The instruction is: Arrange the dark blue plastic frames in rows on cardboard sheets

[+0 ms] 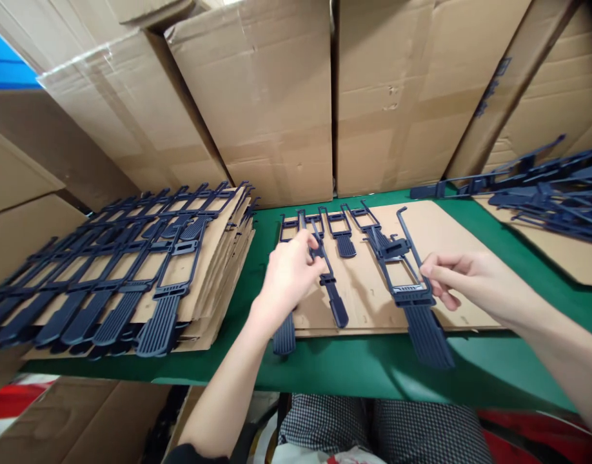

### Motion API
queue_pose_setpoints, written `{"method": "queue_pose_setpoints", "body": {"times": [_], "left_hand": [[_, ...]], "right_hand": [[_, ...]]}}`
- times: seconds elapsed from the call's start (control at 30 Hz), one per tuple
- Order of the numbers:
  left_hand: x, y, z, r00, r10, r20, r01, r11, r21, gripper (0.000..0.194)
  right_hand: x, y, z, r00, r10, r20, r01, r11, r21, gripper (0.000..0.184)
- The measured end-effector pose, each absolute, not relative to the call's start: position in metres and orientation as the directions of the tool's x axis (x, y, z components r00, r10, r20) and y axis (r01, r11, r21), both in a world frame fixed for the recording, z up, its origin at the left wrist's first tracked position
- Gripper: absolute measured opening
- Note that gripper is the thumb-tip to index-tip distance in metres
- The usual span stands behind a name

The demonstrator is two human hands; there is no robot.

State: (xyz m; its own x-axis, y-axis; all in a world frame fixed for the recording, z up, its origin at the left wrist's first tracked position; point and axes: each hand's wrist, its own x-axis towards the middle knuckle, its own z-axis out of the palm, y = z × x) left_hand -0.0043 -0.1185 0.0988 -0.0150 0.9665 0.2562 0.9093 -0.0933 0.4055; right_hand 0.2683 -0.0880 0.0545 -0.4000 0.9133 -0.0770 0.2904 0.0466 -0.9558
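My left hand (291, 267) is closed, thumb and fingers pinching a narrow dark blue plastic frame (335, 299) above the cardboard sheet (364, 316). My right hand (463, 277) is closed too, its fingertips gripping the side bar of a larger dark blue plastic frame (414, 296). This larger frame is tilted, with a hooked upper end and a ribbed paddle pointing toward me. Behind my hands, several similar frames lie on the sheet, among them one with a short ribbed paddle (345, 245). Part of the left piece is hidden by my fingers.
At left, a tall stack of cardboard sheets (218, 277) carries rows of dark blue frames (163, 322). More frames (562, 193) lie heaped at right on another cardboard sheet (542, 248). Large cardboard boxes (271, 96) stand behind the green tabletop (335, 364).
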Motion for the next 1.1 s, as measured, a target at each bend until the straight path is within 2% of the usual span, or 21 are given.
{"method": "queue_pose_setpoints", "body": {"times": [0.1,0.2,0.37,0.5,0.63,0.77,0.83,0.9,1.0,1.1], "left_hand": [[-0.020,-0.127,0.099,-0.082,0.963,0.257,0.740,-0.114,0.663,0.014],[-0.030,-0.126,0.085,-0.086,0.984,0.155,0.573,-0.079,0.816,0.018],[-0.036,-0.117,0.061,-0.024,1.000,0.020,0.498,-0.005,0.867,0.018],[-0.041,-0.115,0.053,0.031,0.998,-0.059,0.514,0.035,0.857,0.022],[-0.039,-0.113,0.046,0.016,1.000,-0.004,0.681,-0.008,0.732,0.018],[-0.032,-0.114,0.047,0.029,0.979,0.201,0.895,-0.115,0.430,0.016],[-0.029,-0.117,0.049,0.052,0.971,0.233,0.947,-0.122,0.298,0.016],[-0.027,-0.120,0.051,0.077,0.975,0.207,0.969,-0.122,0.215,0.014],[-0.025,-0.124,0.055,0.090,0.982,0.169,0.986,-0.111,0.123,0.010],[-0.024,-0.118,0.059,0.169,0.961,0.220,0.979,-0.190,0.078,0.013]], "right_hand": [[0.265,-0.090,0.054,-0.406,0.908,-0.104,0.263,0.007,-0.965,0.038],[0.253,-0.087,0.053,-0.430,0.893,-0.130,0.264,-0.013,-0.965,0.036],[0.228,-0.073,0.044,-0.518,0.838,-0.171,0.253,-0.041,-0.967,0.027],[0.216,-0.061,0.040,-0.541,0.812,-0.219,0.376,0.000,-0.927,0.025],[0.212,-0.054,0.038,-0.489,0.862,-0.135,0.612,0.228,-0.757,0.025],[0.211,-0.053,0.037,-0.479,0.877,-0.014,0.754,0.404,-0.518,0.029],[0.210,-0.056,0.037,-0.472,0.881,0.006,0.794,0.428,-0.432,0.034],[0.208,-0.059,0.039,-0.464,0.886,0.004,0.820,0.430,-0.378,0.038],[0.205,-0.061,0.042,-0.446,0.895,0.004,0.845,0.423,-0.327,0.046],[0.201,-0.058,0.041,-0.433,0.901,0.033,0.866,0.426,-0.263,0.048]]}}
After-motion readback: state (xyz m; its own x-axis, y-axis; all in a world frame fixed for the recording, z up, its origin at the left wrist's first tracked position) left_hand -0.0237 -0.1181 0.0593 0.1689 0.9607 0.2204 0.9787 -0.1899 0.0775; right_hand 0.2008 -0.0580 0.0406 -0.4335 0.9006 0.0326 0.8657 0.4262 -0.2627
